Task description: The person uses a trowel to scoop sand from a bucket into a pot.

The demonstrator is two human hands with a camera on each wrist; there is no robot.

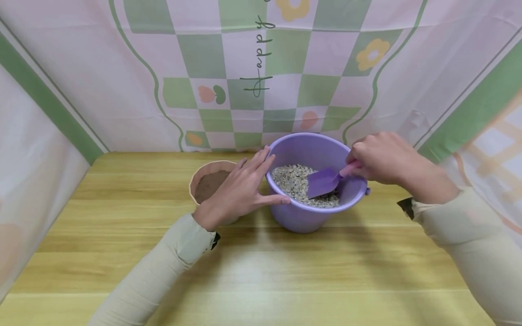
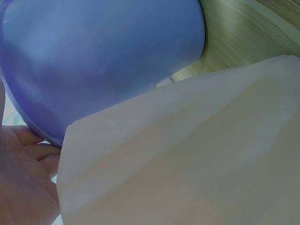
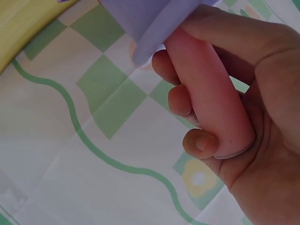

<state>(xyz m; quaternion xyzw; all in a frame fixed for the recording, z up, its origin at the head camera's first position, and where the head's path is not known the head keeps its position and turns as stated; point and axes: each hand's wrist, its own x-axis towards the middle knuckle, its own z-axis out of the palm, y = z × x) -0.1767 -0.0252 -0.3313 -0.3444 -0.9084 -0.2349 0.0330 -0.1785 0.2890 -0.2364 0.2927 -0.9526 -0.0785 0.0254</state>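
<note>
A purple bucket [image 1: 299, 219] stands on the table with grey-beige gravel [image 1: 291, 181] inside. My right hand [image 1: 381, 158] grips the pink handle [image 3: 211, 93] of a toy shovel, fingers wrapped round it. The shovel's purple blade [image 1: 322, 182] dips into the bucket and lies against the gravel. My left hand [image 1: 240, 188] rests against the bucket's left rim, fingers extended along it and thumb laid at the front edge. Beneath the left forearm and hand, partly hidden, is a terracotta-coloured pot [image 1: 195, 174] holding brown soil [image 1: 210, 183].
A wood-grain table [image 1: 253, 280] carries the bucket and pot near its back edge. Behind them hangs a green and white checkered cloth [image 1: 244, 59], with more cloth at the left and right sides. In the left wrist view the pot's pale wall [image 2: 178, 154] stands close beside the bucket.
</note>
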